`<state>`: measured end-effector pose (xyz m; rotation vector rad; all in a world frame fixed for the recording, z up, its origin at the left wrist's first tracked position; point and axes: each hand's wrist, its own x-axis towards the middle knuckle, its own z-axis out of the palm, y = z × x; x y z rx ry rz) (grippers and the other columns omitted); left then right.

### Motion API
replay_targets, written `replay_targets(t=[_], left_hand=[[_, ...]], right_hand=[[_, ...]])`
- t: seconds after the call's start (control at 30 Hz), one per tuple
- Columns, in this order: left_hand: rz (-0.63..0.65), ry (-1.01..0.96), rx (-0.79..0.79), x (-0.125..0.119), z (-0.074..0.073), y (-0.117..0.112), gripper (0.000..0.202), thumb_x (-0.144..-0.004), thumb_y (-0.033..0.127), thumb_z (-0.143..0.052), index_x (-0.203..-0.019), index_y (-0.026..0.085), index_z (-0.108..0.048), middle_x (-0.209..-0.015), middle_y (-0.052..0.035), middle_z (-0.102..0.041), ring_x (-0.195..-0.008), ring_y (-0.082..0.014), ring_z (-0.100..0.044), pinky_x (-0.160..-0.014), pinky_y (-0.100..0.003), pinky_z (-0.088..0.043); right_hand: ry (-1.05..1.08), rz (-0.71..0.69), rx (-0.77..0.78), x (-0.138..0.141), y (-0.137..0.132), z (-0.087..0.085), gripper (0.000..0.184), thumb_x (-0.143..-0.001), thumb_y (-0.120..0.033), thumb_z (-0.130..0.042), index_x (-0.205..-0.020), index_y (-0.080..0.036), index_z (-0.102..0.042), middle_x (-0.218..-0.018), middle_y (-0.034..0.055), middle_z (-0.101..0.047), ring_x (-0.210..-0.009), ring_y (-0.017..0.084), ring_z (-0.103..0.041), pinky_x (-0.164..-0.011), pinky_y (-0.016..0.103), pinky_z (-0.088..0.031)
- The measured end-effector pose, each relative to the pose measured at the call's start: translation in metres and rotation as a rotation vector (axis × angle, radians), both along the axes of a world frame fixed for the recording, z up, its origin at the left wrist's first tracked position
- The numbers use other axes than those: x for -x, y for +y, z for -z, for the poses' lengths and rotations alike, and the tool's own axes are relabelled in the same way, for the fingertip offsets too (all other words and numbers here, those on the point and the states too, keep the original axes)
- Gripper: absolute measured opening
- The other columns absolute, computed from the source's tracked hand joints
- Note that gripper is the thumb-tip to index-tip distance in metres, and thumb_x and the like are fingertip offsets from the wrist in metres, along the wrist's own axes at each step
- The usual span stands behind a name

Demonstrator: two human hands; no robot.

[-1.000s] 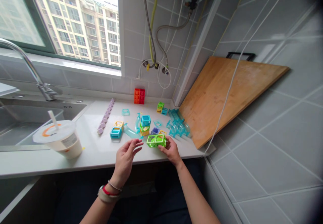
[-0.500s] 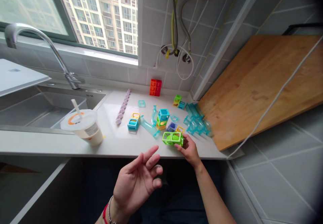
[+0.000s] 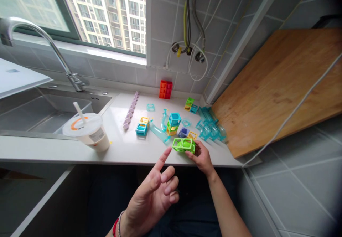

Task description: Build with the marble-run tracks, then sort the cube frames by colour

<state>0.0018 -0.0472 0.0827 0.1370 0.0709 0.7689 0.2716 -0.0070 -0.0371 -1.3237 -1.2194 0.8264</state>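
Observation:
My right hand grips one end of a pair of joined green open-frame toy blocks near the counter's front edge. My left hand is empty, its index finger stretched toward the left end of these blocks and the other fingers loosely curled. Just behind the green pair are a blue-violet block and a yellow block. A small stack topped by a blue block rises behind them. To its left lie a clear teal tube and a joined blue and yellow pair.
A lidded cup with straw stands left, beside the sink. A lilac strip, a red block and several teal tubes lie on the counter. A wooden board leans at right.
My left hand has moved slightly right and turned, its index finger now pointing while the other fingers curl more. My right hand still holds the green blocks. The view has shifted slightly.

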Motion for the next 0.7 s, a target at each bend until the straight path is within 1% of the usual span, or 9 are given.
replay_targets(t=[0.1, 0.2, 0.27, 0.33, 0.43, 0.53, 0.6, 0.7], left_hand=[[-0.008, 0.055, 0.035, -0.002, 0.002, -0.002, 0.079, -0.088, 0.015, -0.082, -0.158, 0.023, -0.046, -0.084, 0.0044, -0.057, -0.071, -0.0080, -0.057, -0.066, -0.023, -0.054], [-0.017, 0.137, 0.010, -0.004, 0.002, -0.002, 0.071, -0.093, 0.016, -0.076, -0.157, 0.023, -0.047, -0.088, 0.0021, -0.058, -0.074, -0.0099, -0.060, -0.067, -0.024, -0.054], [-0.046, 0.231, -0.056, -0.005, 0.002, -0.002, 0.070, -0.093, 0.015, -0.074, -0.157, 0.024, -0.046, -0.095, -0.0011, -0.062, -0.079, -0.0130, -0.064, -0.069, -0.026, -0.055], [-0.097, 0.338, -0.147, -0.007, 0.003, -0.002, 0.073, -0.092, 0.016, -0.074, -0.158, 0.026, -0.043, -0.098, -0.0032, -0.065, -0.082, -0.0156, -0.065, -0.070, -0.028, -0.055], [-0.236, 0.565, -0.290, -0.010, 0.006, -0.005, 0.075, -0.094, 0.022, -0.076, -0.159, 0.027, -0.038, -0.096, -0.0035, -0.068, -0.088, -0.0172, -0.066, -0.078, -0.029, -0.054], [-0.371, 0.764, -0.432, -0.012, 0.010, -0.006, 0.074, -0.094, 0.025, -0.077, -0.157, 0.027, -0.037, -0.093, -0.0027, -0.071, -0.094, -0.0176, -0.066, -0.088, -0.030, -0.052], [-0.398, 0.807, -0.506, -0.012, 0.013, -0.006, 0.072, -0.096, 0.027, -0.076, -0.156, 0.027, -0.036, -0.093, -0.0029, -0.072, -0.095, -0.0189, -0.068, -0.089, -0.032, -0.053], [-0.404, 0.822, -0.556, -0.011, 0.016, -0.004, 0.068, -0.097, 0.028, -0.074, -0.154, 0.027, -0.037, -0.099, -0.0051, -0.074, -0.101, -0.0213, -0.070, -0.091, -0.035, -0.054]], right_hand=[[-0.013, 0.012, -0.001, 0.002, 0.000, -0.002, 0.058, -0.078, -0.049, -0.088, -0.124, -0.023, -0.063, -0.112, 0.0090, -0.078, -0.098, 0.028, -0.076, -0.086, 0.040, -0.062], [0.001, 0.004, -0.001, 0.003, 0.000, -0.003, 0.059, -0.079, -0.049, -0.087, -0.125, -0.023, -0.062, -0.110, 0.0089, -0.078, -0.097, 0.028, -0.076, -0.085, 0.039, -0.063], [0.010, -0.004, -0.002, 0.003, 0.000, -0.003, 0.058, -0.079, -0.048, -0.087, -0.125, -0.023, -0.062, -0.110, 0.0089, -0.078, -0.097, 0.028, -0.076, -0.086, 0.039, -0.063], [0.014, -0.007, 0.001, 0.003, 0.000, -0.002, 0.058, -0.080, -0.047, -0.087, -0.125, -0.022, -0.061, -0.110, 0.0090, -0.078, -0.097, 0.027, -0.076, -0.086, 0.040, -0.063], [0.003, 0.005, 0.016, 0.001, 0.000, 0.000, 0.060, -0.079, -0.047, -0.087, -0.127, -0.022, -0.061, -0.109, 0.0090, -0.078, -0.097, 0.028, -0.076, -0.086, 0.040, -0.063], [-0.003, 0.010, 0.015, 0.001, 0.000, -0.001, 0.060, -0.079, -0.047, -0.087, -0.126, -0.023, -0.061, -0.106, 0.0084, -0.078, -0.096, 0.028, -0.076, -0.085, 0.039, -0.063], [-0.001, 0.006, 0.010, 0.001, 0.000, -0.001, 0.059, -0.079, -0.048, -0.087, -0.126, -0.023, -0.061, -0.105, 0.0078, -0.079, -0.094, 0.027, -0.076, -0.083, 0.038, -0.063], [-0.002, 0.003, 0.007, 0.002, 0.000, -0.002, 0.059, -0.079, -0.047, -0.087, -0.127, -0.023, -0.061, -0.104, 0.0072, -0.079, -0.093, 0.027, -0.076, -0.082, 0.038, -0.063]])
